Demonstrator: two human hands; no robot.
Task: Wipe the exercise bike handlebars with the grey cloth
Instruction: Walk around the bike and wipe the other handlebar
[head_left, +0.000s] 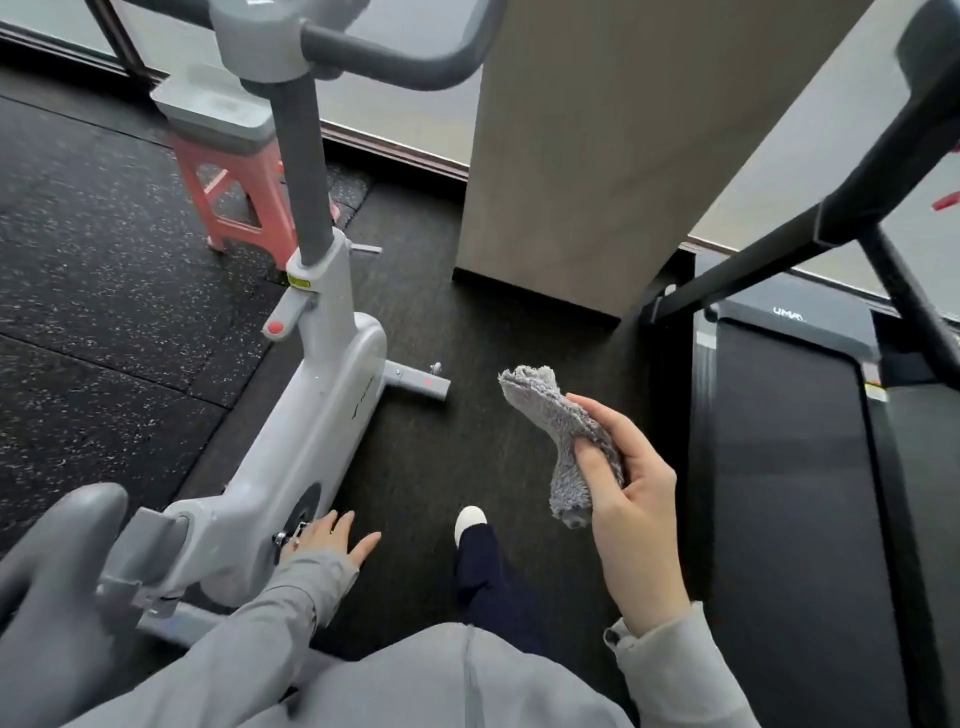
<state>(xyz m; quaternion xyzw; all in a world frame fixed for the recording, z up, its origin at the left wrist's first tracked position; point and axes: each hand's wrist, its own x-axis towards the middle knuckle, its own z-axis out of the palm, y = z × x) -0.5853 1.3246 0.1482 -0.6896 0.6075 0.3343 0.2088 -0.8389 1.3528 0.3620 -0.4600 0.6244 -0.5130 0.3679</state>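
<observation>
While the right hand (631, 493) grips the grey cloth (563, 441), the left hand (332, 538) hangs open over dark speckled flooring (104, 291).

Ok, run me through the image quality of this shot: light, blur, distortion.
Head view: soft, even daylight with no hard shadows or glare. Wide-angle distortion leans the beige pillar and treadmill frame and bends the floor seams. The bike saddle at lower left is close and soft. The grey cloth in the right hand is sharp, and the handlebars are cropped by the top edge.
</observation>
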